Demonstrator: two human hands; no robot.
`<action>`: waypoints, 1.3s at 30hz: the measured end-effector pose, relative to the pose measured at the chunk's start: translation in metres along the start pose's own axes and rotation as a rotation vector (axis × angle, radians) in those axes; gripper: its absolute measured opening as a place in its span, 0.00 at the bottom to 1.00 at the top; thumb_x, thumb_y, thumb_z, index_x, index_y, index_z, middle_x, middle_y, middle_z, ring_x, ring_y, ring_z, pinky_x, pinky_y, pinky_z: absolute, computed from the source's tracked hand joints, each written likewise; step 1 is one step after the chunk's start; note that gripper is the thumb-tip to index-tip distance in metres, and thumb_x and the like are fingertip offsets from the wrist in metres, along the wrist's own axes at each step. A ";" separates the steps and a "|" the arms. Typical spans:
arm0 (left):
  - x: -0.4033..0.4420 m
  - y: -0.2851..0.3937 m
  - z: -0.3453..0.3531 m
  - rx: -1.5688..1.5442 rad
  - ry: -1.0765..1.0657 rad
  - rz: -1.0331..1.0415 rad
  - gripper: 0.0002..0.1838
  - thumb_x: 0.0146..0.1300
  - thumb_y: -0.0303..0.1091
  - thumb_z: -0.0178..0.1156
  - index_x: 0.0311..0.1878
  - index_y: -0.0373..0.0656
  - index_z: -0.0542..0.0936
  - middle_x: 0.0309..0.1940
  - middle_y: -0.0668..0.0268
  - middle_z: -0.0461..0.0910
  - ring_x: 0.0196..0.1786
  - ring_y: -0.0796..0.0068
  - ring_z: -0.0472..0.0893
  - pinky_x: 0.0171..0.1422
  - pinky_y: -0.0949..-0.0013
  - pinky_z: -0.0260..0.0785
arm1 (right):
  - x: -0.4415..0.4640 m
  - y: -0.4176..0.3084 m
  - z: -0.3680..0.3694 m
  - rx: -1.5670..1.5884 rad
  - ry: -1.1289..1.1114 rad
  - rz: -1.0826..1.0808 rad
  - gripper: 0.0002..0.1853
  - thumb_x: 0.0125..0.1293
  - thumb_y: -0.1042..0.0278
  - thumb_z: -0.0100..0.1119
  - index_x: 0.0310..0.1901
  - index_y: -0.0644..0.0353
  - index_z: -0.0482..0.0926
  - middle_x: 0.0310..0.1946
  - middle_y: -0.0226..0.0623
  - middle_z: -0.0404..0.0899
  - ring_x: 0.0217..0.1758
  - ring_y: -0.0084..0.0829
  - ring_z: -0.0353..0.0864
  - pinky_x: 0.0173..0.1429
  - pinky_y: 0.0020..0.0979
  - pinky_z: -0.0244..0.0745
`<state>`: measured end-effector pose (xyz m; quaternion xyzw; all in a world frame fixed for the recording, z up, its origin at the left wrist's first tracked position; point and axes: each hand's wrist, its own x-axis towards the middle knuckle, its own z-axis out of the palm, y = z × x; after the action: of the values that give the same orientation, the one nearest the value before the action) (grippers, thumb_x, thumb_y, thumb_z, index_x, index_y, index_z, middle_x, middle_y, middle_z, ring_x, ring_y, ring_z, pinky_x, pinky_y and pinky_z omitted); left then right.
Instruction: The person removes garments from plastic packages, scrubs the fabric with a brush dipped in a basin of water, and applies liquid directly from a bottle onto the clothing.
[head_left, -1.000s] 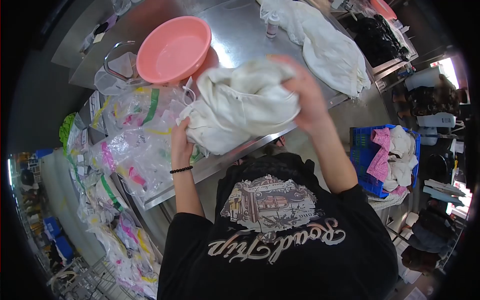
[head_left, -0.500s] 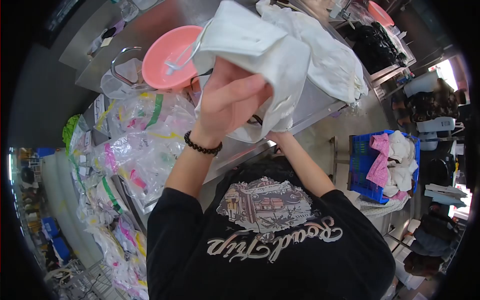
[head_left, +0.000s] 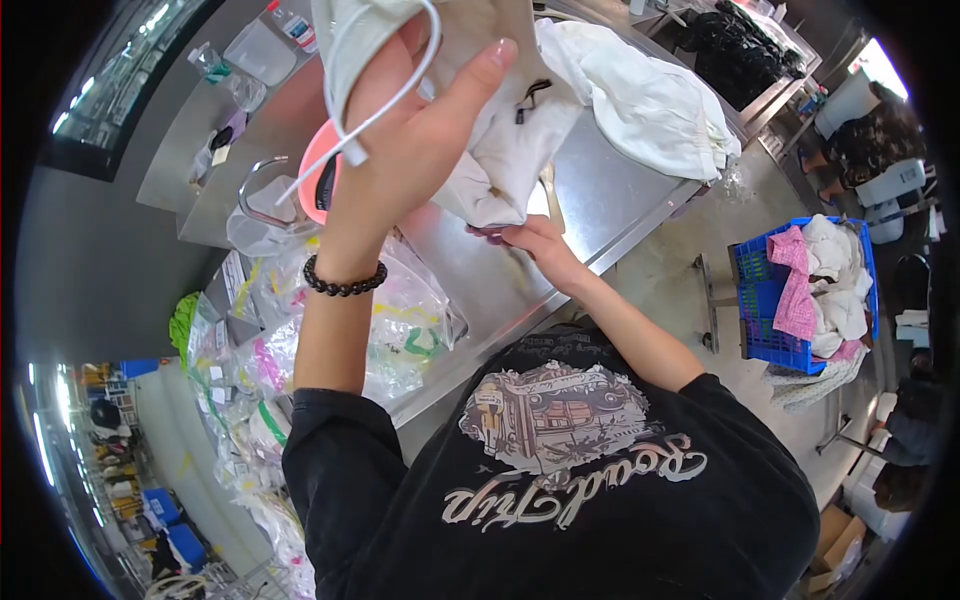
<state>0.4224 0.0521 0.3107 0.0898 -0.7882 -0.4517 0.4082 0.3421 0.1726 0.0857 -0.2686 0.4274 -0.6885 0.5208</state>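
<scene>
An off-white cloth garment (head_left: 505, 150) hangs in folds from my left hand (head_left: 415, 140). Its fingers are tucked into the cloth and partly hidden, while the thumb sticks out to the right. A white cord (head_left: 400, 100) loops over the back of this hand. On the garment's face is a small dark tag or tie (head_left: 530, 98). Lower down, my right hand (head_left: 540, 245) pinches the bottom edge of the cloth, its fingertips partly underneath. Another white garment (head_left: 640, 100) lies on the steel table (head_left: 625, 205) beyond.
A pink basin (head_left: 316, 175) is half hidden behind my left wrist. Clear plastic bags (head_left: 400, 325) cover the table's left part. To the right stands a blue crate (head_left: 755, 290) of white and pink cloth. A person (head_left: 875, 135) is at the far right.
My left hand has moved up and left, lifting and turning the garment, so the dark tag now shows. My right hand has come into sight at its bottom edge. The view has shifted.
</scene>
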 end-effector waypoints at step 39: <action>-0.346 -0.273 0.074 0.864 -0.781 -0.477 0.53 0.43 0.53 0.75 0.75 0.41 0.69 0.77 0.43 0.61 0.74 0.39 0.65 0.71 0.27 0.57 | -0.113 -0.125 -0.104 -0.639 -0.422 -0.144 0.07 0.54 0.75 0.55 0.23 0.66 0.69 0.15 0.36 0.64 0.21 0.34 0.54 0.28 0.36 0.60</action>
<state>0.5314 0.1186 -0.1174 0.2482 -0.9489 -0.1705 -0.0947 0.2317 0.3237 0.1517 -0.5823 0.4837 -0.4852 0.4376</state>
